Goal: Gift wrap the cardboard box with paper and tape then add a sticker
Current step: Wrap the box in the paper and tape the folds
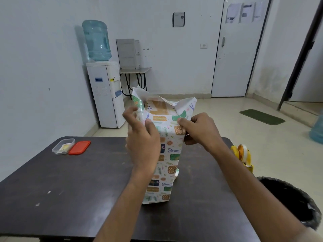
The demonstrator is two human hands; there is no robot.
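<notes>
A tall cardboard box point(160, 107) stands upright on the dark table point(78, 189), wrapped in white patterned gift paper point(168, 154). The paper's top end is open, and brown cardboard shows inside it. My left hand point(142, 137) pinches the paper's upper left edge, with a strip of clear tape seemingly at its fingertips. My right hand point(199, 130) grips the paper's upper right corner fold. A yellow tape dispenser point(243, 155) lies at the table's right edge.
A clear plastic container point(63, 146) with small items and its red lid point(79, 147) sit at the table's far left. A black bin point(295, 201) stands at the right of the table. A water dispenser point(106, 91) stands by the back wall.
</notes>
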